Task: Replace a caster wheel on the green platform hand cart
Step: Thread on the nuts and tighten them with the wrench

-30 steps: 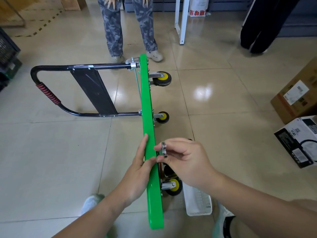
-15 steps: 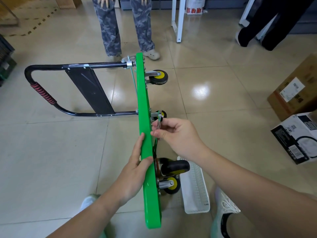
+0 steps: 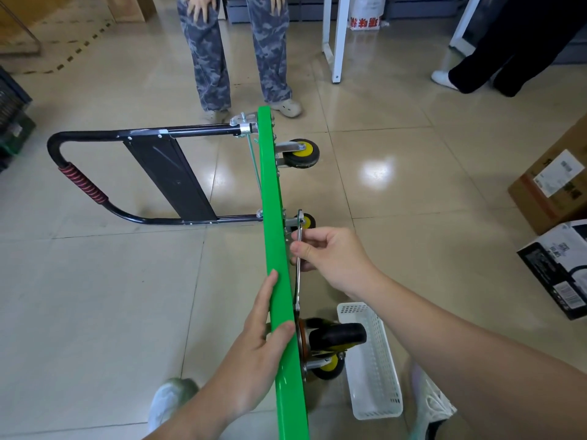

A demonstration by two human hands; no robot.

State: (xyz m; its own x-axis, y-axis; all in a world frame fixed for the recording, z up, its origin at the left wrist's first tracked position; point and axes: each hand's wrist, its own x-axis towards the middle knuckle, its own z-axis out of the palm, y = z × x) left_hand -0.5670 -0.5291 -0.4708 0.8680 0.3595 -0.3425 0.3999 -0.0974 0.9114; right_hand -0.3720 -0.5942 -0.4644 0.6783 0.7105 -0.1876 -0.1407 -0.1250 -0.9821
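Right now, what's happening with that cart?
A person has the green cart tipped on its side on the floor. The left hand grips its upper edge to steady it. The right hand pinches a wrench close to the underside, by the big black caster. A white basket lies beside the wheels.

We take this for a storeroom or warehouse floor: glossy beige tiles [image 3: 413, 201], labelled shipping cartons [image 3: 552, 185] well right of where our right hand [image 3: 333, 258] pinches the wrench [image 3: 298, 281], black crates [image 3: 12, 115] far left of it, dashed marking tape [image 3: 79, 49] well beyond.
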